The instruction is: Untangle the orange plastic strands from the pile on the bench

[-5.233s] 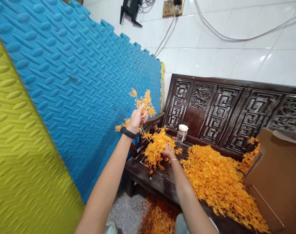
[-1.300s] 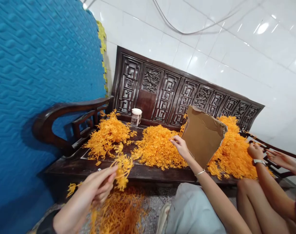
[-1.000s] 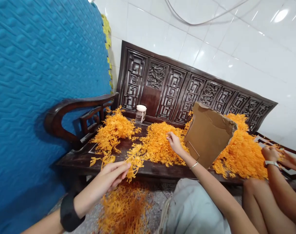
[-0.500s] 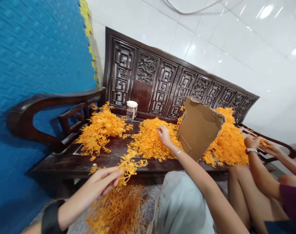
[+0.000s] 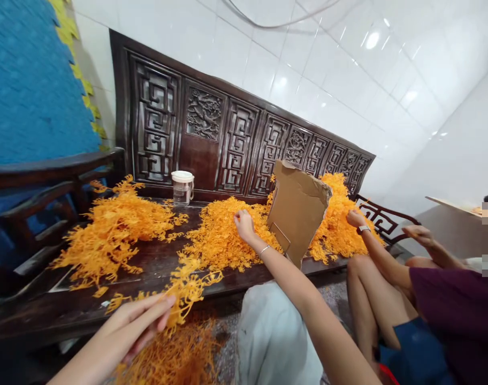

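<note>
In the head view, my left hand (image 5: 142,323) is closed on a bunch of orange branching plastic pieces (image 5: 188,289), held over the bench's front edge at lower left. My right hand (image 5: 244,225) hovers at the middle pile of small orange pieces (image 5: 214,238), its fingers pinched together; anything between them is too small to make out. A looser pile of orange branching pieces (image 5: 117,230) lies on the left part of the bench. Below my left hand, a heap of orange strands (image 5: 183,355) is near the floor.
The dark carved wooden bench (image 5: 158,267) holds a clear bottle with a white lid (image 5: 182,190). A bent cardboard sheet (image 5: 298,208) stands between the middle pile and a larger orange pile (image 5: 338,224). At right sits a co-worker in a purple top (image 5: 440,289), one hand near that pile.
The view has swung right, so the scene appears farther left. My left hand still holds the bunch, and my right stays by the middle pile. The co-worker's hands have moved apart.
</note>
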{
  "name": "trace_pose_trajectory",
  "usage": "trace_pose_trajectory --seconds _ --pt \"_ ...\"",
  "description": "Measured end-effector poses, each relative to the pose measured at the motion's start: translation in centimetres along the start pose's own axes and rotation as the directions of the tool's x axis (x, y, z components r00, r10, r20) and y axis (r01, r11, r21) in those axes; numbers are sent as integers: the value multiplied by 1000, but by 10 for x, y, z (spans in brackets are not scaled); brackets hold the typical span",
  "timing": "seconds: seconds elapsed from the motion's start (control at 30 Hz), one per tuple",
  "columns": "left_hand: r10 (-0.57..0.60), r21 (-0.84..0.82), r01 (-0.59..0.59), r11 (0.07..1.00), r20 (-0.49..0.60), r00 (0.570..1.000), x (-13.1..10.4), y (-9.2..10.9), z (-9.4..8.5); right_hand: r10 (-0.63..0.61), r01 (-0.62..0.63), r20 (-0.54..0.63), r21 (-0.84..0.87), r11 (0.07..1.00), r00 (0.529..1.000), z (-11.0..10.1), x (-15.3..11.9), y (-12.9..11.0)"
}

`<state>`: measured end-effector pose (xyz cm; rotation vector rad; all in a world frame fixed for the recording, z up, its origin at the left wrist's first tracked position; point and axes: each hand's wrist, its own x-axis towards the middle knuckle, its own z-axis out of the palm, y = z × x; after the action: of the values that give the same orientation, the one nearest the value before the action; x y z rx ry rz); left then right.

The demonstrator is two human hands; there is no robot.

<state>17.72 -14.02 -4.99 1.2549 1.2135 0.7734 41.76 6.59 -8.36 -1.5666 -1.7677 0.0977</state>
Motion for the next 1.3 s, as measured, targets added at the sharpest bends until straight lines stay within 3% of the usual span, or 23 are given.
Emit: trace_pose_trajectory --seconds 0.2,0.3,0.37,0.43,0.5,0.57,0.7,0.83,0.97,1.1,1.23,1.3 --pt "78 73 -78 994 6 997 -1 1 3 87 -80 -55 115 990 995 -11 -7 -20" --pt "102 35 -103 994 22 995 1 -3 2 42 -79 123 316 946 992 -15 -22 -49" --pt "117 13 -118 993 26 993 2 -6 2 -141 -104 355 588 802 924 -23 -38 -72" --pt "131 -3 -131 991 42 991 4 -9 2 -396 -107 464 744 659 792 -35 -55 -92" --pt "141 -16 -140 990 45 989 6 -11 2 -560 -28 484 773 634 673 -48 -70 -107" --pt "134 -23 -134 991 33 990 8 -12 1 -620 112 469 735 669 629 -58 -80 -115" --pt "90 -16 -89 996 16 996 9 -13 -1 -662 303 392 662 685 639 -64 -87 -117" --pt "70 36 -71 997 20 997 6 -13 -2 -623 250 447 646 721 642 -57 -90 -109" --pt "50 113 -54 992 35 998 5 -16 2 -544 138 580 597 790 606 -45 -95 -100" --pt "-9 139 6 990 23 1000 9 -23 8 -512 258 611 458 851 603 -34 -100 -89" --pt "-16 94 16 995 -2 1000 15 -28 12 -478 355 590 320 879 651 -26 -105 -78" --pt "-53 82 54 995 -14 998 17 -29 12 -518 402 587 329 855 622 -22 -108 -73"
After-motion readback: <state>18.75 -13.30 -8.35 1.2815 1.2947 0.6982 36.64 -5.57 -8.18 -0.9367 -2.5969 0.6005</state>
